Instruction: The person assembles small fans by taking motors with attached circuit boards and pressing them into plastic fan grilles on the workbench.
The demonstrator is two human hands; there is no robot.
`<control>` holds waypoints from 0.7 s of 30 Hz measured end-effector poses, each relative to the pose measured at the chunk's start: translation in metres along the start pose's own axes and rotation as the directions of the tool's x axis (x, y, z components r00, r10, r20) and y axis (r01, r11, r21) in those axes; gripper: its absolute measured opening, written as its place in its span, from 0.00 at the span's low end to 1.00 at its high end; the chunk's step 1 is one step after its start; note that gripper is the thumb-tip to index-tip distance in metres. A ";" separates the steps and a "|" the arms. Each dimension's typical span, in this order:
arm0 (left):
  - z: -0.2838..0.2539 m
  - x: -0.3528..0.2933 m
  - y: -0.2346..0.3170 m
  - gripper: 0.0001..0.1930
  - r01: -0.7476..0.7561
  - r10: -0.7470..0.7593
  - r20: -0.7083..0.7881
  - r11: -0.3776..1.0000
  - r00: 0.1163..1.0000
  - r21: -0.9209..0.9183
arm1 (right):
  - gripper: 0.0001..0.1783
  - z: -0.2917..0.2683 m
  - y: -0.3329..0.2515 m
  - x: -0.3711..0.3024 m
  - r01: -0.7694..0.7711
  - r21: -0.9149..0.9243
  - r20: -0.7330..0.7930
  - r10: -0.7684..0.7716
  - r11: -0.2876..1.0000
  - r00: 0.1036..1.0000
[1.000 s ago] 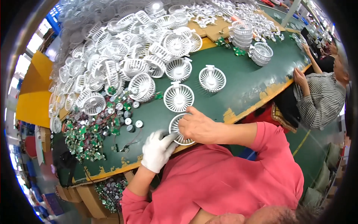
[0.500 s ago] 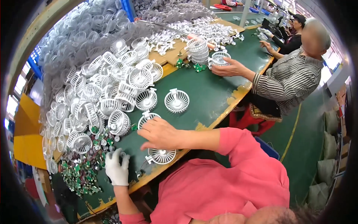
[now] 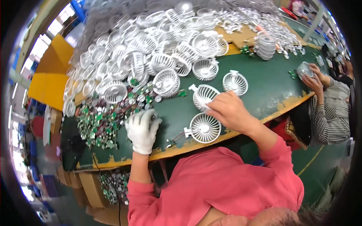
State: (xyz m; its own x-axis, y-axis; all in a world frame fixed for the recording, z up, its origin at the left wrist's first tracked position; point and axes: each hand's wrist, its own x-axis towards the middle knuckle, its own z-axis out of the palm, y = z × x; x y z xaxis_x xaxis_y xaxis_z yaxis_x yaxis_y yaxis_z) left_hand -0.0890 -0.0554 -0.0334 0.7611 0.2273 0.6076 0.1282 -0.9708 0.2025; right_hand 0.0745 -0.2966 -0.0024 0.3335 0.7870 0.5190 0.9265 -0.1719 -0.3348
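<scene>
My right hand, bare, grips the edge of a white plastic fan grille and holds it tilted above the green tabletop. Just nearer to me lies a second fan grille, open side up, with thin wires running from its tab to a small circuit board. My left hand, in a white glove, is at the right edge of a heap of small green circuit boards with wires and little round motors. Its thumb and fingers close around a small silvery part, mostly hidden.
A large pile of fan grilles covers the table's far left. Another grille lies right of my held one. A stack of grilles stands farther right, beside small white parts. A co-worker in a striped shirt handles a grille at right.
My view has swung left. My right hand has lifted and tilted a fan grille that lay on the table. The gloved left hand's fingers have drawn closer together by the circuit board heap.
</scene>
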 end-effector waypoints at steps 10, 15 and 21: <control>-0.024 -0.016 0.021 0.22 0.072 -0.546 -0.220 0.462 0.808 -0.884 | 0.16 -0.006 -0.009 -0.038 0.283 -0.014 0.198 -0.275 0.959 0.941; -0.050 -0.016 0.042 0.17 0.364 -0.401 0.196 0.401 0.895 -0.841 | 0.21 -0.009 -0.015 -0.037 0.224 0.137 0.110 -0.240 0.965 0.965; -0.044 -0.014 0.082 0.28 0.526 -0.135 0.551 0.548 0.823 -0.650 | 0.31 0.007 -0.047 -0.019 0.236 0.199 -0.041 -0.232 0.951 0.972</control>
State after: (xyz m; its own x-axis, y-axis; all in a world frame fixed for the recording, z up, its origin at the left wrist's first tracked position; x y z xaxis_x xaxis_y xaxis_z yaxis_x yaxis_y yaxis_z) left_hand -0.1170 -0.1348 0.0085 0.9598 0.2762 0.0492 0.0568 -0.3631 0.9300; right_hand 0.0234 -0.2994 -0.0018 0.1159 0.7807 0.6141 0.9253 0.1399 -0.3525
